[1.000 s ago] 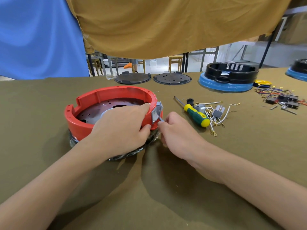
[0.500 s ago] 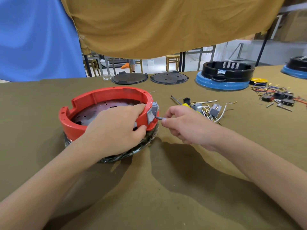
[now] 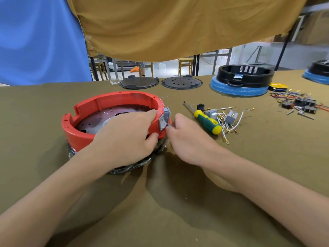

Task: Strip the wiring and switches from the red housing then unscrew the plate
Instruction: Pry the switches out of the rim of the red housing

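The round red housing [image 3: 92,107] sits upside down on the olive cloth, with a dark perforated metal plate [image 3: 114,113] inside it. My left hand [image 3: 128,138] grips the housing's near right wall, fingers inside and thumb outside. A grey rocker switch [image 3: 164,119] sticks out of that wall at an angle. My right hand [image 3: 187,138] pinches the switch's lower edge with thumb and fingertips. A green and yellow screwdriver [image 3: 207,121] lies just right of my right hand.
Loose white wires and grey switches [image 3: 230,118] lie beside the screwdriver. Two dark round plates [image 3: 181,82] rest at the back. A black housing on a blue base [image 3: 243,81] stands back right, with more wires and black switches [image 3: 300,104] at the far right.
My right hand pulled a little away to the right of the switch, then came back and now pinches it at its lower edge. My left hand kept its grip on the housing.
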{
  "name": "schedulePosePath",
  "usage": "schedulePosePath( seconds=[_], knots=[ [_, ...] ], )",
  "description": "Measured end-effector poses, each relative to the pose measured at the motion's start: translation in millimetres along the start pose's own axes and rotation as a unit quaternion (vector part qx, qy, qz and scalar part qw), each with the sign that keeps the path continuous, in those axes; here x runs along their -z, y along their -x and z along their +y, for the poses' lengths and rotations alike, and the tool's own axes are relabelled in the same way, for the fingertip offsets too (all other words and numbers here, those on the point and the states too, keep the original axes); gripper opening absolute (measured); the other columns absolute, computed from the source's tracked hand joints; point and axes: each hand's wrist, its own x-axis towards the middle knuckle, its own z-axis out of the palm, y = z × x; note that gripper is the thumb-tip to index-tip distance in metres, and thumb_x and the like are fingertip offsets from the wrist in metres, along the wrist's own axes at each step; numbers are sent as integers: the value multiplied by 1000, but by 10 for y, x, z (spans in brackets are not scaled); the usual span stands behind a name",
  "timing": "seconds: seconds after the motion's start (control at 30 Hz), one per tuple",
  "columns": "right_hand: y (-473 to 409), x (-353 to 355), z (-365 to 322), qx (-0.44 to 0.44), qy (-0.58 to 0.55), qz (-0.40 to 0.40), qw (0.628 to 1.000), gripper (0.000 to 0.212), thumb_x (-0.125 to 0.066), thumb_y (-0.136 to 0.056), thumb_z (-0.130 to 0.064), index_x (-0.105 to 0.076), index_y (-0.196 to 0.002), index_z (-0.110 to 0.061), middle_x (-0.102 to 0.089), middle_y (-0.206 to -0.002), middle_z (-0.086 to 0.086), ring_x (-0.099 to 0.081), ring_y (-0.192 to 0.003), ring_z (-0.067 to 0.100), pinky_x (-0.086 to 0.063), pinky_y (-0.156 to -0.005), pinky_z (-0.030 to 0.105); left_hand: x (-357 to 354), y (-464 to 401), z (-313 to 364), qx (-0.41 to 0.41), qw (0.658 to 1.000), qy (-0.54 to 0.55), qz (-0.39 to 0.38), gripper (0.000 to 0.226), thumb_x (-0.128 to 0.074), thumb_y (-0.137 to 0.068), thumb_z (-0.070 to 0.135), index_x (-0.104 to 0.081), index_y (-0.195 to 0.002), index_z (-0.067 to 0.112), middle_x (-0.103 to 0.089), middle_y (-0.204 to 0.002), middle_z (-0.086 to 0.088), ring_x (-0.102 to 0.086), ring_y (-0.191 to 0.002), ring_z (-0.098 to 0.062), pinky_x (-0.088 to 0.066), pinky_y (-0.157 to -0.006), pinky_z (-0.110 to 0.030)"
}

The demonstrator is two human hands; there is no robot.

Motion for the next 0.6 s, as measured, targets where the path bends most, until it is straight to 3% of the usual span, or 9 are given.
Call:
schedulePosePath(
  seconds=[0.1,0.17,0.3,0.43,0.6],
  knots=[
    [-34,123,66,16,-6,-31,999,16,-44,-98,-22,-48,-83,-17,-56,-74,0,-44,-60,16,-33,-53,30,12,-4,-5,3,1000,12,-6,21,-48,-91,37,-54,-105,22,-65,-91,5,-61,-86,-20,-49,-75,-41],
    [-55,191,99,26,4,-51,998,16,-45,-97,-21,-47,-83,-16,-55,-71,-1,-43,-58,16,-31,-52,29,19,5,-10,5,1000,17,-10,21,-49,-91,37,-55,-105,22,-66,-91,5,-61,-85,-20,-50,-75,-42],
    [-72,282,139,26,-49,-84,995,16,-49,-96,-20,-47,-82,-17,-48,-47,-10,-37,-39,7,-30,-42,22,23,12,-12,7,1000,18,-7,21,-51,-92,36,-56,-107,23,-66,-89,5,-62,-84,-19,-51,-74,-41],
    [2,102,93,28,-36,-42,998,16,-44,-97,-25,-46,-82,-22,-55,-70,-7,-45,-58,11,-32,-53,28,8,16,-1,9,1000,8,0,18,-49,-92,38,-54,-103,24,-65,-89,5,-62,-83,-19,-51,-73,-41],
    [34,-91,66,16,-65,-21,998,13,-42,-98,-23,-40,-85,-21,-52,-75,-5,-46,-61,9,-31,-48,20,2,13,3,9,1000,3,5,19,-49,-92,39,-54,-105,25,-66,-93,7,-62,-85,-19,-51,-74,-41]
  ],
)
